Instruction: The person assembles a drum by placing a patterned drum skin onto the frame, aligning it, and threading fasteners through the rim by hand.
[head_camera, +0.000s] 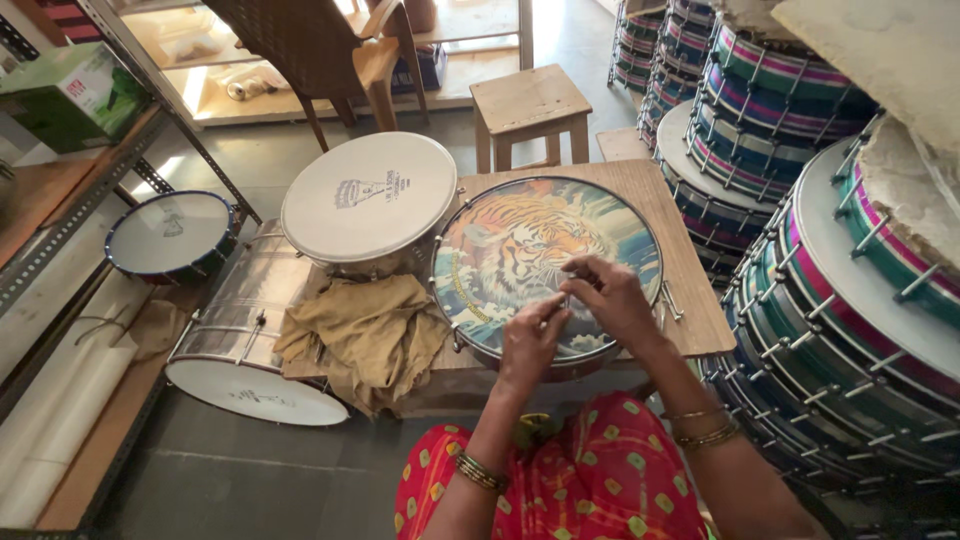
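A blue-rimmed drum (170, 234) lies by the metal shelving at far left, partly under its frame; beside it a steel-bodied drum (240, 330) rests on its side, one end hidden by a tan cloth (365, 335). A white-headed drum (368, 198) stands at the low wooden table's (690, 300) left edge. On the table's centre sits the tiger-printed drum (530, 262), where the left hand (528, 340) and right hand (615, 295) pinch a small metal piece (565, 300), too small to identify. Stacked striped drums (830, 300) run off the right edge.
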